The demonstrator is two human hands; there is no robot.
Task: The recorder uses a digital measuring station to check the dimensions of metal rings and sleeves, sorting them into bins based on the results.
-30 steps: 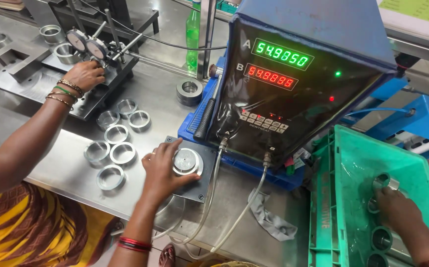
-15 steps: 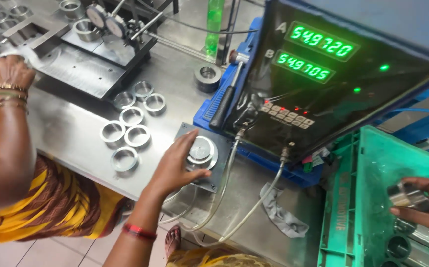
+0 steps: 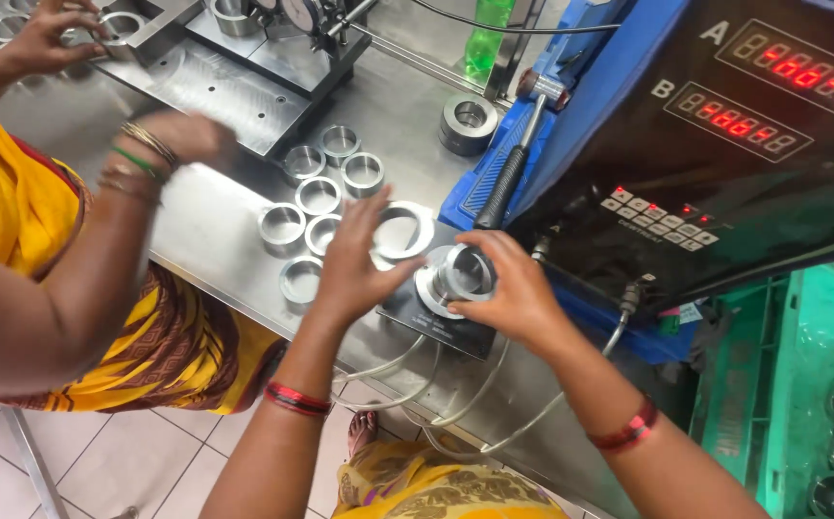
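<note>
The right hand has its fingertips pinched on a steel ring seated on the round gauge fixture, while the left hand, fingers curled, grips a larger ring just left of it. Loose rings cluster further left beside a co-worker's bangled arm. Behind stands a black readout box with red digits, and a green crate sits near right.
</note>
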